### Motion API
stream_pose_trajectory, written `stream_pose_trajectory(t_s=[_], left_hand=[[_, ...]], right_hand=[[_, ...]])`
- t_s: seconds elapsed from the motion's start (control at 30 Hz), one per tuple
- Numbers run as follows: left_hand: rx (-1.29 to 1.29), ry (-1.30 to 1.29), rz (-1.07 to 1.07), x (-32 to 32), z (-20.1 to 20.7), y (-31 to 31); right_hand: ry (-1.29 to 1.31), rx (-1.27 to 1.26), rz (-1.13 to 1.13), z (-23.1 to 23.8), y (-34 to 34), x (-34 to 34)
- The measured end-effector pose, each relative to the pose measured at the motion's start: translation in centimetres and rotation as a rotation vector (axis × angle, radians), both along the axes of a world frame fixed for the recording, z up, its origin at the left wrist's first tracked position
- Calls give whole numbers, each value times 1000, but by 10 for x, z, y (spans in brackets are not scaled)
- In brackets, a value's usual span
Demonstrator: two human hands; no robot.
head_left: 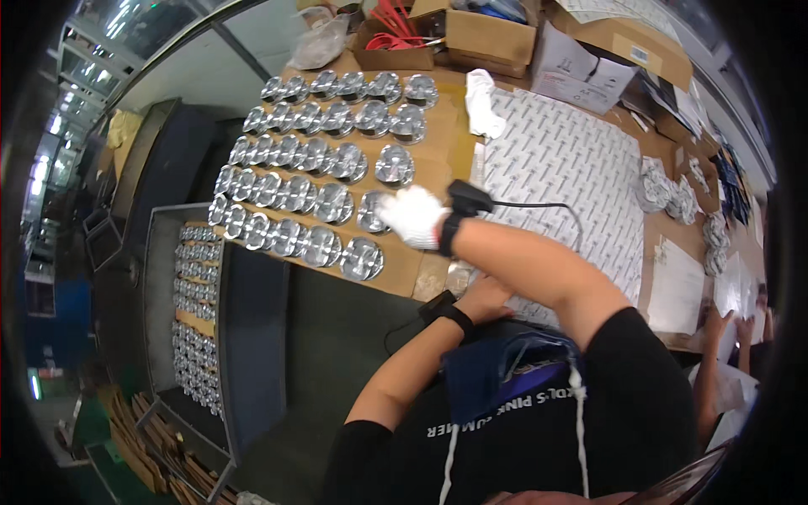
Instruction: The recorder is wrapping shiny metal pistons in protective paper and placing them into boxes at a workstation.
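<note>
Pistons (362, 257), silver, set in rows on brown cardboard (433, 168) across the left of the tabletop (656, 225). Farther left and lower, a grey metal cart (160, 295) with rows of similar metal parts (198, 362) inside. Right of the cardboard, a white sheet (564, 151) covered in repeating grey print, too small to read. Nearest, a black shirt (513, 463) with white lettering, upside down from this view. At the back, a brown box (488, 38) beside a white box (581, 71) bearing faint print. Right hand (410, 216), white-gloved and blurred, right at a piston ending the second row from the near edge; cannot tell whether pinching or spread. Left hand (486, 296), bare, at the near edge, grip partly hidden; cannot tell how closed. Smallest, a pale label (640, 53) on another carton.
</note>
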State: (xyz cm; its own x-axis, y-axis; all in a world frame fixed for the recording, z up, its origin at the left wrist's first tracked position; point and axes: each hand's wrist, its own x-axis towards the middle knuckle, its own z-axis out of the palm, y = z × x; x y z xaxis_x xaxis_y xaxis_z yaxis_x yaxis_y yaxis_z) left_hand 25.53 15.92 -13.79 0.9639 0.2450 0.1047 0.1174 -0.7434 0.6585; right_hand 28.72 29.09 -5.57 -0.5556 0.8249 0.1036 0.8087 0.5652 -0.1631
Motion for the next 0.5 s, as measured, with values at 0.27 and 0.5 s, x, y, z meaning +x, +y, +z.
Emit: stream_pose_trajectory(t_s=[0.27, 0.5], left_hand=[[-218, -150, 89, -5, 9, 3], [270, -7, 9, 4, 19, 0]], right_hand=[[-12, -174, -180, 22, -8, 7], [101, -233, -565, 66, -158, 154]])
